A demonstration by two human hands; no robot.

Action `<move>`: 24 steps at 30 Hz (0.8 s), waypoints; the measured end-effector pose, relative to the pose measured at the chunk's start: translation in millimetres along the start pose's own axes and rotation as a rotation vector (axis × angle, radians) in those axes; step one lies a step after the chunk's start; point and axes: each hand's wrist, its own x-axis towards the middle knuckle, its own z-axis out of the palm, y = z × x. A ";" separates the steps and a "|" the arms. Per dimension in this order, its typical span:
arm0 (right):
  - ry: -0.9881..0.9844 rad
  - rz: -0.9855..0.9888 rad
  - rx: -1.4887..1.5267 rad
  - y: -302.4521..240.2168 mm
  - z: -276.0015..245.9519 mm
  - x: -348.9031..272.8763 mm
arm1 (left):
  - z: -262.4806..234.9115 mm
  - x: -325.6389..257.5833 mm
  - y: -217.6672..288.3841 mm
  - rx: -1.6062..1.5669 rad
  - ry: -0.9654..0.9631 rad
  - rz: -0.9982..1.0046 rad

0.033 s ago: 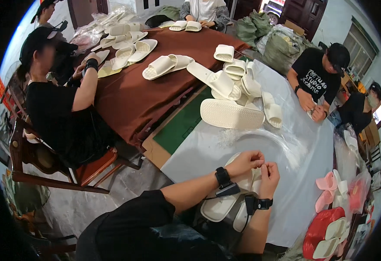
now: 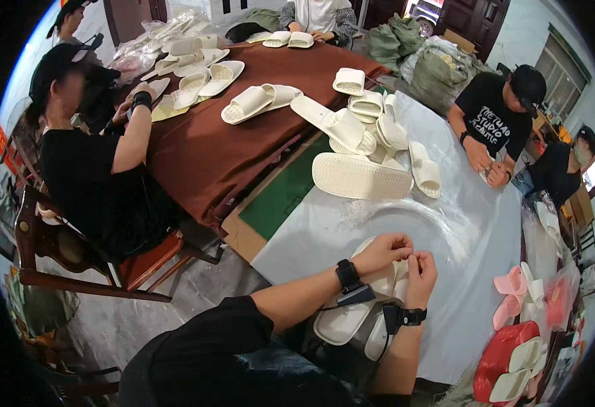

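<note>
My left hand [image 2: 384,253] and my right hand [image 2: 420,273] meet above the near end of the white-covered table [image 2: 291,247]. On each, thumb and fingers are pinched together, tips almost touching the other hand's. Whatever they hold, if anything, is too small to make out. Under my forearms lies a cream slipper [image 2: 338,327], with a second cream slipper [image 2: 377,341] to its right; my hands and wrists cover much of both. Beyond my hands is a bundle of clear, thin strands [image 2: 447,230], spread in an arc.
A heap of cream slippers [image 2: 362,178] stands past the strands. More slippers [image 2: 250,106] lie on the brown-clothed table [image 2: 196,159]. People sit left [image 2: 73,163], right [image 2: 491,115] and at the far end. A red bag [image 2: 494,363] with slippers is at lower right.
</note>
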 end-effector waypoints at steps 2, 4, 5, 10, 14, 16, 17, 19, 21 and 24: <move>-0.002 -0.031 0.080 0.6 1.6 -0.1 | -1.0 -0.1 0.6 0.017 0.007 -0.001; 0.002 -0.040 0.099 0.3 3.7 -0.1 | -1.2 -0.7 0.2 0.013 0.007 -0.008; 0.003 -0.054 0.117 0.0 3.7 -0.2 | -0.7 -0.7 0.5 0.009 0.010 -0.009; -0.011 -0.050 0.142 -0.7 1.6 -1.2 | -1.3 -1.1 -0.9 0.022 0.003 -0.023; -0.019 -0.041 0.145 0.8 2.5 0.1 | 0.0 -3.1 1.9 0.000 0.015 -0.039; -0.009 -0.038 0.156 1.5 3.5 0.1 | -1.4 -2.0 -0.9 0.002 0.002 -0.047; -0.009 -0.043 0.165 1.2 3.8 0.3 | -2.0 -1.8 -0.5 0.004 -0.003 -0.045; 0.001 -0.040 0.138 2.2 2.1 0.6 | -1.7 -1.6 -0.2 -0.019 0.005 -0.046; 0.011 -0.037 0.110 3.1 0.6 0.5 | -1.5 -0.9 -1.4 -0.043 0.013 -0.048; 0.019 -0.043 0.095 4.1 1.7 0.7 | -2.1 -1.1 -0.9 -0.039 -0.008 -0.050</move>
